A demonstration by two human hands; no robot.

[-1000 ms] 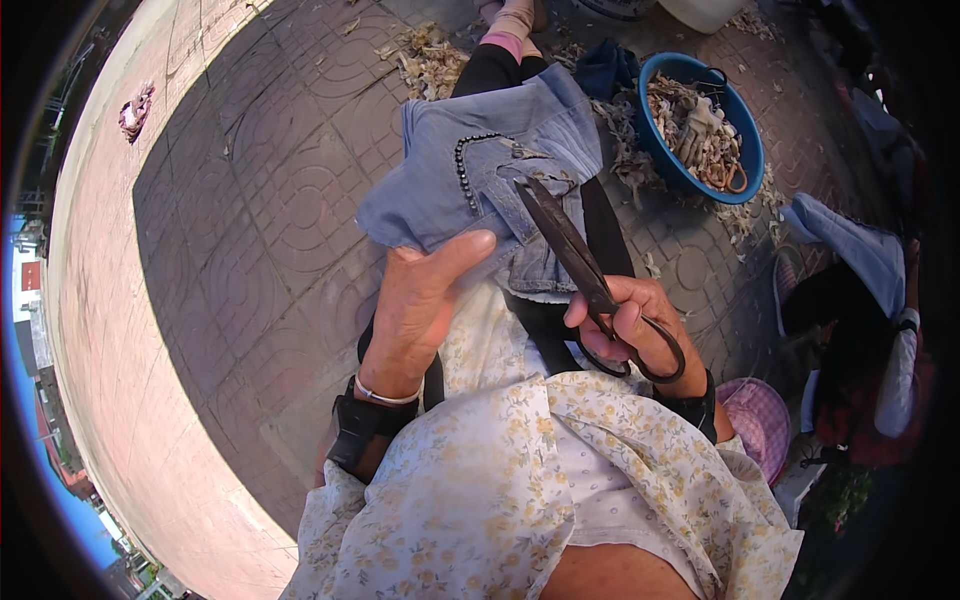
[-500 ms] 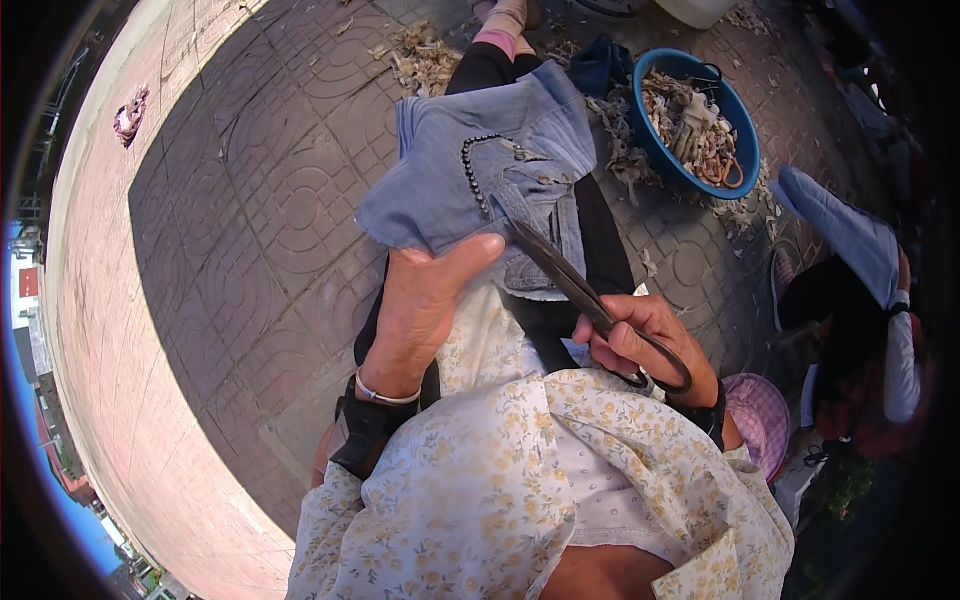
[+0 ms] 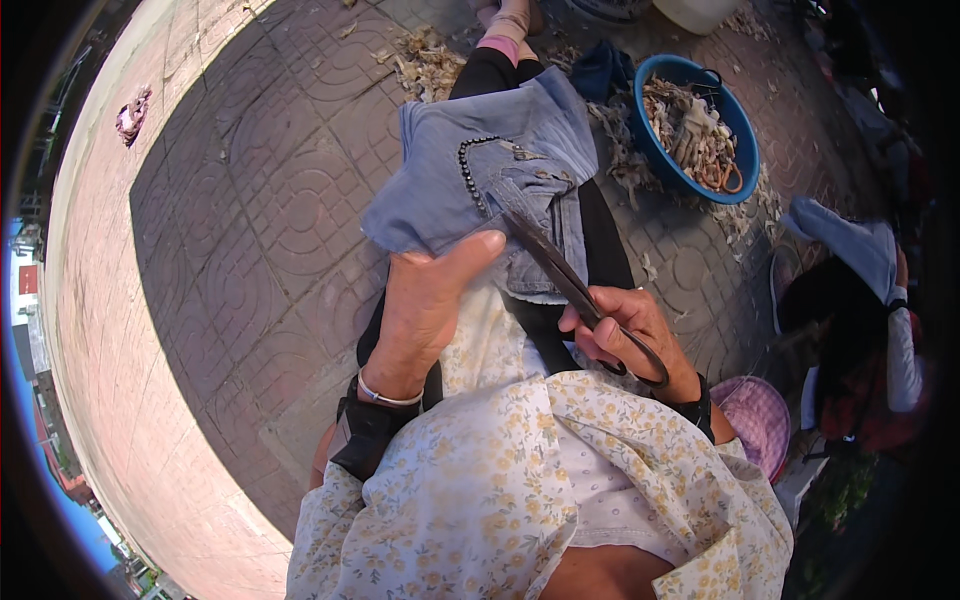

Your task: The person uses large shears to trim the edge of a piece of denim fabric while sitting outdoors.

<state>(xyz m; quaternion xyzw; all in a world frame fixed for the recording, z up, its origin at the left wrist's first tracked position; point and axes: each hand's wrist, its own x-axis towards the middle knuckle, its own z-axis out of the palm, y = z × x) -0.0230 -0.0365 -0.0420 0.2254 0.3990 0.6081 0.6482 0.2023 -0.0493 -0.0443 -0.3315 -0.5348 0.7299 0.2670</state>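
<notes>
A faded blue denim garment (image 3: 430, 195) lies across my legs, with a curved row of dark beads (image 3: 466, 172) and a pocket piece showing on it. My left hand (image 3: 412, 310) is closed on its near edge, thumb on top and the other fingers hidden beneath the cloth. In my right hand (image 3: 640, 335) is a pair of dark metal scissors (image 3: 552, 262), fingers around the handles. The blades point up and left, their tips over the denim near the lower end of the beads. Whether the tips bite into cloth cannot be made out.
A blue basin (image 3: 745, 140) full of cloth scraps stands to the far right on patterned paving (image 3: 300, 215). Loose scraps (image 3: 425, 62) lie around. Another person (image 3: 850, 300) sits at the right with denim. A pink checked hat (image 3: 752, 420) rests by my right elbow.
My right hand and the scissors have shifted slightly left and forward, and the blades look closer together. My left hand stays on the denim, almost unmoved.
</notes>
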